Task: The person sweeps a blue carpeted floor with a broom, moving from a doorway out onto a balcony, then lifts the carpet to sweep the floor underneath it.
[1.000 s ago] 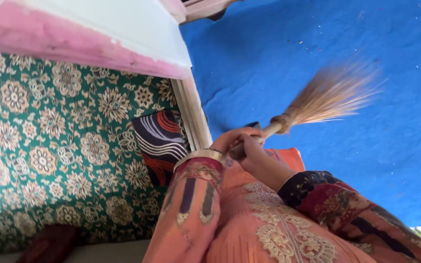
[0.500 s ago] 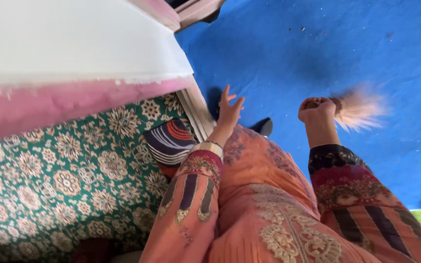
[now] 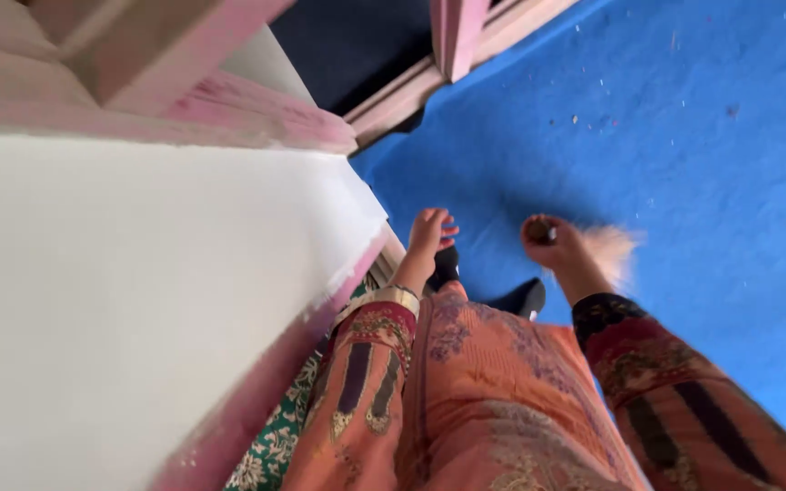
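Both hands hover over blue carpet (image 3: 684, 136), right hand (image 3: 557, 244) gripping broom (image 3: 609, 250).

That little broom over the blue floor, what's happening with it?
A person in an orange patterned outfit is looking down while standing on a blue floor covering. Their right hand grips the handle of a short straw broom, whose blurred bristles sit low over the blue surface. The left hand is open and empty, fingers spread, beside a white and pink wall. Small specks of litter lie scattered on the blue ahead. Dark shoes show just below the hands.
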